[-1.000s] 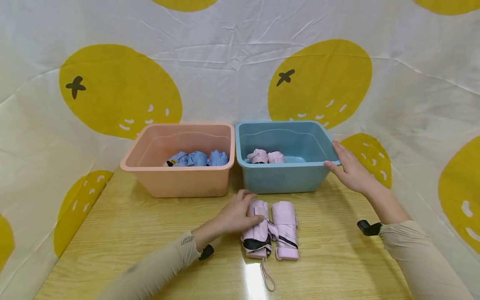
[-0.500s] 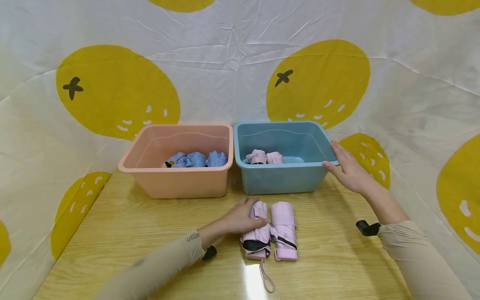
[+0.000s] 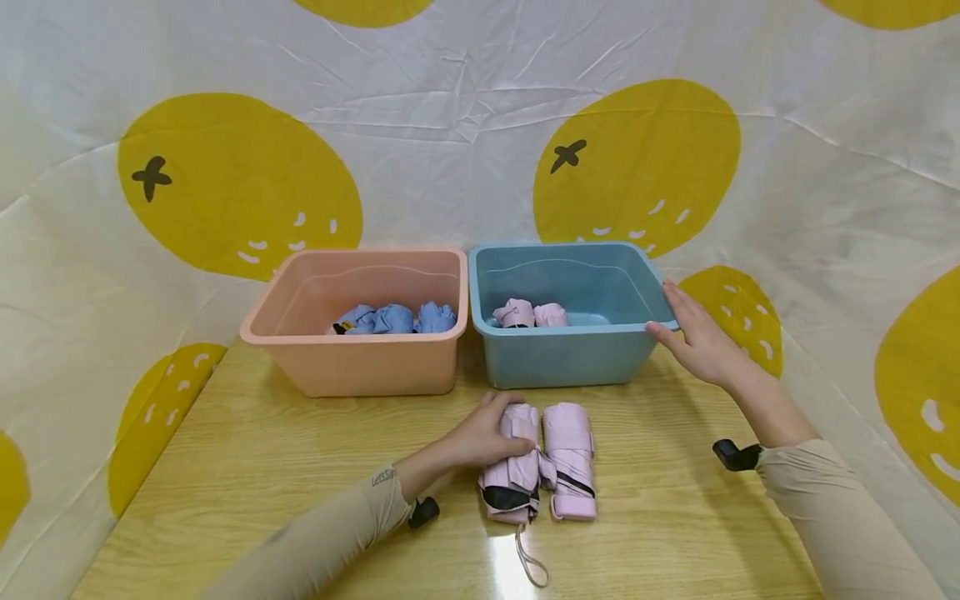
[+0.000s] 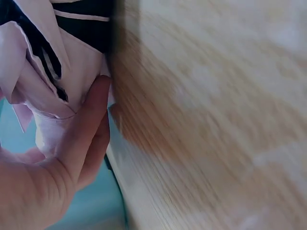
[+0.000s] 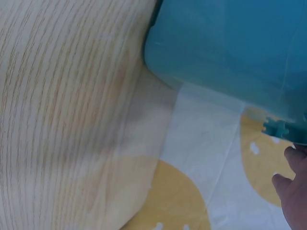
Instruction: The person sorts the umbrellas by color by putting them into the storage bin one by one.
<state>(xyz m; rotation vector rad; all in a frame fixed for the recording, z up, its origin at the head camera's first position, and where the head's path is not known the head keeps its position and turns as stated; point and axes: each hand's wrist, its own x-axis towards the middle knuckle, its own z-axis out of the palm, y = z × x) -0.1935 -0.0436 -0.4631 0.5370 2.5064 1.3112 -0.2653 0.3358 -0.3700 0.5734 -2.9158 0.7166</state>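
My left hand (image 3: 486,435) grips a folded pink umbrella (image 3: 513,475) by its upper part, thumb across the top and fingers on the far end. A wrist loop trails from its handle. In the left wrist view, a finger lies along the edge of the pink fabric (image 4: 79,72). Just to the right lies a second folded pink umbrella (image 3: 570,454). My right hand (image 3: 701,337) rests on the right front corner of the blue bin (image 3: 558,360) with its fingers fairly straight. Only fingertips and part of that hand (image 5: 295,184) show in the right wrist view.
Inside the blue bin are two pink folded umbrellas (image 3: 517,312). A peach bin (image 3: 360,367) stands beside it on the left, holding several blue folded umbrellas (image 3: 393,318). Both bins sit at the back of the wooden table (image 3: 300,467), before a fruit-patterned cloth (image 3: 465,192).
The left hand has come down and closed round the left pink umbrella, whose handle end and loop have shifted slightly left. The right hand stays on the blue bin.
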